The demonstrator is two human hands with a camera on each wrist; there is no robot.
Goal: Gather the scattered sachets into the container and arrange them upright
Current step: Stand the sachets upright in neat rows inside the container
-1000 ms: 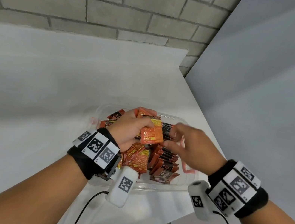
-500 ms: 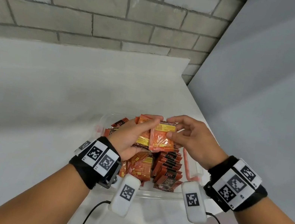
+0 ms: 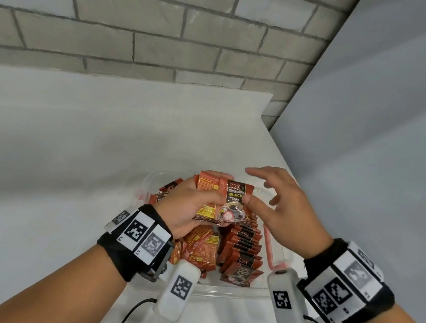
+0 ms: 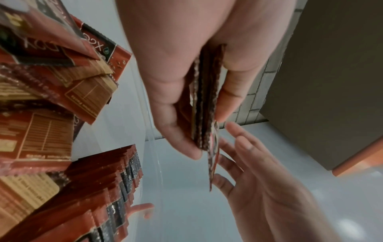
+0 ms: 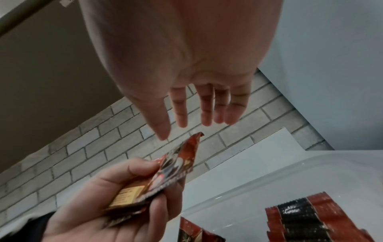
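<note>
Nearest, an upright row of sachets (image 3: 243,248) already stands along the right side of the clear container (image 3: 228,292) on the white counter (image 3: 63,163), with loose ones leaning beside it. Above them the left hand (image 3: 192,209) grips a small stack of sachets (image 3: 223,201), faces aligned, probably for squaring before insertion. Just beyond, the right hand (image 3: 280,210) hovers with fingers spread, holding nothing.
</note>
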